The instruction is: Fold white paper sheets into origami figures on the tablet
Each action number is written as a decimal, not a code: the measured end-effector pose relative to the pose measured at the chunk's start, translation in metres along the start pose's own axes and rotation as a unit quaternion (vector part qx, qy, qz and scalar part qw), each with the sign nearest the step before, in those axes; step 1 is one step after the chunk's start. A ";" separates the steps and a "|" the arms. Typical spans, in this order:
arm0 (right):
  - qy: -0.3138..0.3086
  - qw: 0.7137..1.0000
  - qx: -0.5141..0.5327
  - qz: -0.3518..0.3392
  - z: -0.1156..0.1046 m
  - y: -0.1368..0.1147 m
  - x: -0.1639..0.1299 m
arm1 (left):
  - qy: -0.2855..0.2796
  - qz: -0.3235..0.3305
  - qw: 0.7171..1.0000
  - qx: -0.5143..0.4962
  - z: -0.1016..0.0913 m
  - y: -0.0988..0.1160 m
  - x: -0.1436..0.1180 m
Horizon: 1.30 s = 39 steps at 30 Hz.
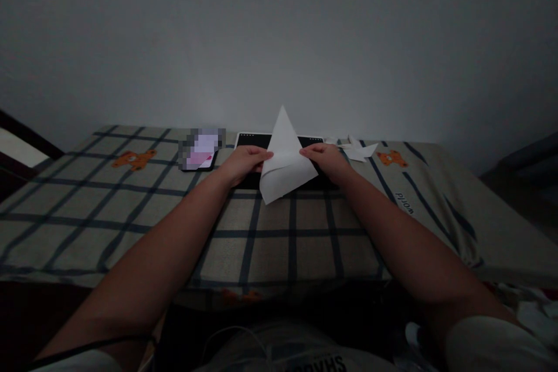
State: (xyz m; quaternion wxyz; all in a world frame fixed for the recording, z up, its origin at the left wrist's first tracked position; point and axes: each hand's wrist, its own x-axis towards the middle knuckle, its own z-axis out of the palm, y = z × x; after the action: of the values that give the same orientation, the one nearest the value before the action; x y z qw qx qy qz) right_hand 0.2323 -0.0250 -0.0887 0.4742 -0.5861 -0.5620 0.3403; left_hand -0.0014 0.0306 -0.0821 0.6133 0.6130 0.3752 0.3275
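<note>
A white sheet of paper (285,160), folded into a pointed kite-like shape, is held up between both hands above a dark flat slab. My left hand (242,164) pinches its left edge with thumb and fingers. My right hand (326,160) pinches its right edge. The paper's tip points up toward the wall, and its lower corner hangs just over the cloth. The black slab (253,140), perhaps a tablet or keyboard, lies flat under the paper and is partly hidden by it and by my hands.
A checked cloth with orange bear prints (131,158) covers the surface (270,238). A phone (201,150) lies left of the slab. Folded white paper pieces (357,150) lie at the back right. A bare wall stands behind; cables lie on my lap.
</note>
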 end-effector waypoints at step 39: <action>0.079 0.995 0.058 -0.026 -0.006 0.006 0.008 | -0.034 -0.015 0.999 0.004 -0.004 0.003 -0.001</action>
State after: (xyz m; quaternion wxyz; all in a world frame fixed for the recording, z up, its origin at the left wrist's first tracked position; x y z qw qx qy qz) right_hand 0.2413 -0.0173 -0.0917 0.5592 -0.5677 -0.5168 0.3129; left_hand -0.0054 0.0324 -0.0789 0.6279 0.6207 0.3646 0.2961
